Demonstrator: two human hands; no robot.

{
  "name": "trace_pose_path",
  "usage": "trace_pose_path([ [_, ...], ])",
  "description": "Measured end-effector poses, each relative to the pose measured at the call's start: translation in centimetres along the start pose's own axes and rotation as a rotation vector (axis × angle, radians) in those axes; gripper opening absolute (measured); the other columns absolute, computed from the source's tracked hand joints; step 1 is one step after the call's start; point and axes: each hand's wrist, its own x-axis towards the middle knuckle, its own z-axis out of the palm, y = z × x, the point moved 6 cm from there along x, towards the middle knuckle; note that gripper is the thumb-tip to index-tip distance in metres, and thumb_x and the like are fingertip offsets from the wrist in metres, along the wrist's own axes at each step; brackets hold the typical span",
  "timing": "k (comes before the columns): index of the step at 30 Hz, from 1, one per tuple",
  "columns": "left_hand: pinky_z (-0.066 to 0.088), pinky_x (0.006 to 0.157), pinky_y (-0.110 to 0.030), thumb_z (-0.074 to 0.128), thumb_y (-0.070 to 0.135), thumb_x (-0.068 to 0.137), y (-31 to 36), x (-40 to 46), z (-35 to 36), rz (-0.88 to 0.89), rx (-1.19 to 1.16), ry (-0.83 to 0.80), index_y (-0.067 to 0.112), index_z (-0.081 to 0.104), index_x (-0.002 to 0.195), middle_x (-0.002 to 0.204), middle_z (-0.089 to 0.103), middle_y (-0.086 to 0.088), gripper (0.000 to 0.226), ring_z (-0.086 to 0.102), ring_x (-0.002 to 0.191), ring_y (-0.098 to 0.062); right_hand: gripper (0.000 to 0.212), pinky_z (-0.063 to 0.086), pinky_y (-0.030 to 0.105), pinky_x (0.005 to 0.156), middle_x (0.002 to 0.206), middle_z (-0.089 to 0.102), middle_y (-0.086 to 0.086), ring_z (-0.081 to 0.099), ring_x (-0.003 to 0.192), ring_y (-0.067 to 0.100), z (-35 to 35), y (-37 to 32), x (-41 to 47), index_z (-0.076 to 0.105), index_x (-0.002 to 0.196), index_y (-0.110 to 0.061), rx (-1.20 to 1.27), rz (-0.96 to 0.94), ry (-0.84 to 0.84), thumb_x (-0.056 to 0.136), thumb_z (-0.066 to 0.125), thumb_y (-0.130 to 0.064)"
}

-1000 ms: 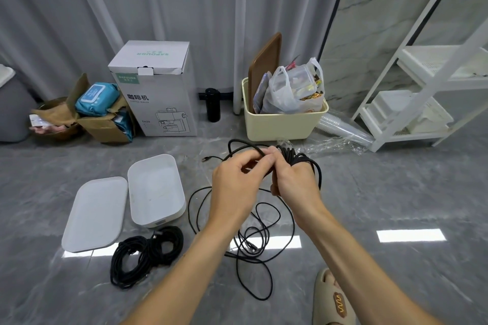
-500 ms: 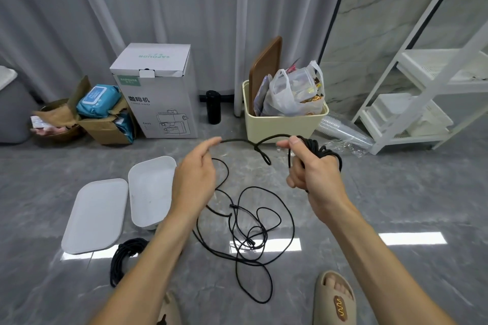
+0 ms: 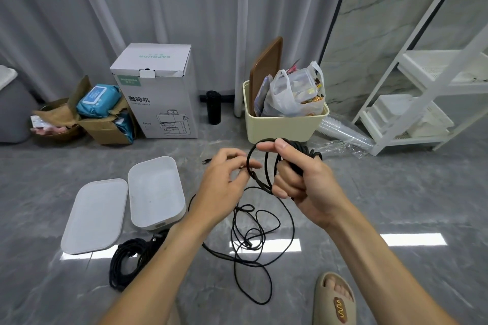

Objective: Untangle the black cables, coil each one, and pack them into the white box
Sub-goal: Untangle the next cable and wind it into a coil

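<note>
Floor (image 3: 396, 192): grey marbled tile, glossy, with bright rectangular light reflections. Grey pleated curtain (image 3: 158, 8) across the back; marble-look wall panel to the right of it; white slatted shelf rack (image 3: 433, 87) at far right.

Along the curtain: white cardboard coffee-maker carton (image 3: 161, 97), torn brown cardboard box (image 3: 105, 126) holding a blue wipes pack, small black cylinder (image 3: 213, 107), cream plastic bin (image 3: 285, 124) stuffed with a thin plastic bag and a brown board leaning upright.

White box (image 3: 155, 192): matte plastic, rounded rectangle, open, on the floor left of centre; its flat lid (image 3: 96, 215) lies just beside it on the left. One coiled black cable bundle (image 3: 132, 256) lies on the tile just in front of the box.

Right hand (image 3: 303, 179): fingers curled closed around a multi-turn coil of thin black cable (image 3: 303, 150), thumb and forefinger pinching the newest loop on top. Left hand (image 3: 224, 187): half open, fingertips loosely guiding the same cable's strand beside the coil. The loose remainder (image 3: 253, 237) trails down in tangled loops on the floor below both hands.

Tan foam slipper (image 3: 335, 301) at bottom right, toes showing.
</note>
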Motion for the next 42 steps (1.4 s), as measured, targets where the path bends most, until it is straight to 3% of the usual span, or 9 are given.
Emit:
trace_pose_path([
  [4,0.047,0.078,-0.011,0.051,0.012,0.098,0.9,-0.7,0.4,-0.115,-0.187,0.013,0.037,0.069,0.098,0.1,0.065,0.013,0.03,0.061,0.095,0.001,0.037,0.028,0.023,0.043,0.046,0.012,-0.004,0.012,0.04,0.01,-0.2,0.0,0.3,0.073,0.104,-0.007,0.043,-0.048,0.033,0.086,0.057,-0.036],
  [9,0.055,0.093,-0.035,0.063,0.037,0.088,1.2,-1.6,1.6,-0.23,-0.417,-0.102,0.026,0.066,0.114,0.101,0.074,0.004,0.029,0.069,0.1,-0.009,0.038,0.027,0.024,0.044,0.045,0.013,-0.003,0.014,0.04,0.011,-0.4,0.1,0.4,0.07,0.109,-0.002,0.043,-0.077,0.075,0.092,0.055,-0.032],
  [15,0.047,0.073,-0.004,0.054,0.009,0.099,1.0,-1.6,0.7,-0.191,-0.146,-0.063,0.021,0.056,0.136,0.105,0.071,0.008,0.039,0.068,0.08,0.009,0.031,0.031,0.023,0.044,0.049,0.013,-0.002,0.016,0.041,0.011,-1.4,0.8,0.7,0.069,0.112,-0.003,0.014,-0.063,0.207,0.101,0.051,-0.026],
  [18,0.049,0.078,-0.006,0.052,0.011,0.101,1.2,-1.6,0.0,-0.108,-0.077,-0.038,0.019,0.064,0.129,0.104,0.071,0.014,0.032,0.067,0.086,0.009,0.028,0.029,0.024,0.047,0.048,0.013,-0.003,0.015,0.04,0.011,-2.8,1.3,1.1,0.068,0.111,-0.006,0.064,-0.064,0.34,0.102,0.05,-0.025],
  [23,0.053,0.081,-0.036,0.045,-0.002,0.098,1.0,-1.2,-0.8,-0.03,-0.078,-0.045,0.035,0.066,0.083,0.095,0.07,0.011,0.044,0.065,0.089,-0.013,0.026,0.032,0.027,0.054,0.05,0.014,-0.003,0.016,0.044,0.012,-3.9,1.7,1.2,0.069,0.112,-0.015,0.05,-0.071,0.412,0.102,0.05,-0.03],
  [25,0.051,0.084,-0.025,0.042,-0.013,0.091,1.3,-1.2,-0.8,0.017,-0.118,-0.042,0.031,0.058,0.065,0.094,0.066,0.012,0.053,0.061,0.093,-0.003,0.024,0.031,0.028,0.057,0.051,0.017,-0.002,0.017,0.047,0.013,-3.7,1.7,1.1,0.073,0.108,-0.021,-0.045,-0.063,0.41,0.1,0.054,-0.033],
  [31,0.049,0.08,-0.017,0.033,-0.023,0.069,1.4,-0.8,-2.0,-0.001,-0.607,0.056,0.028,0.049,0.044,0.066,0.057,0.01,0.059,0.062,0.079,-0.005,0.03,0.04,0.025,0.057,0.05,0.029,-0.005,0.032,0.045,0.009,-4.0,1.5,0.9,0.078,0.081,-0.026,-0.357,-0.02,0.396,0.097,0.058,-0.042],
  [35,0.041,0.062,-0.02,0.025,-0.024,0.075,1.2,-0.5,-2.2,-0.158,-1.114,0.088,0.021,0.041,0.041,0.061,0.041,0.002,0.059,0.045,0.065,-0.011,0.024,0.04,0.027,0.062,0.052,0.026,-0.004,0.029,0.049,0.011,-3.8,1.3,0.8,0.073,0.108,-0.028,-0.381,-0.002,0.267,0.101,0.052,-0.038],
  [42,0.034,0.046,-0.015,0.026,-0.017,0.072,0.8,-0.5,-1.2,-0.371,-1.486,0.099,0.018,0.038,0.059,0.069,0.042,0.002,0.039,0.044,0.059,-0.008,0.027,0.041,0.02,0.057,0.049,0.039,0.0,0.042,0.056,0.017,-2.4,2.4,0.9,0.076,0.105,-0.026,-0.508,0.067,0.159,0.098,0.055,-0.042],
])
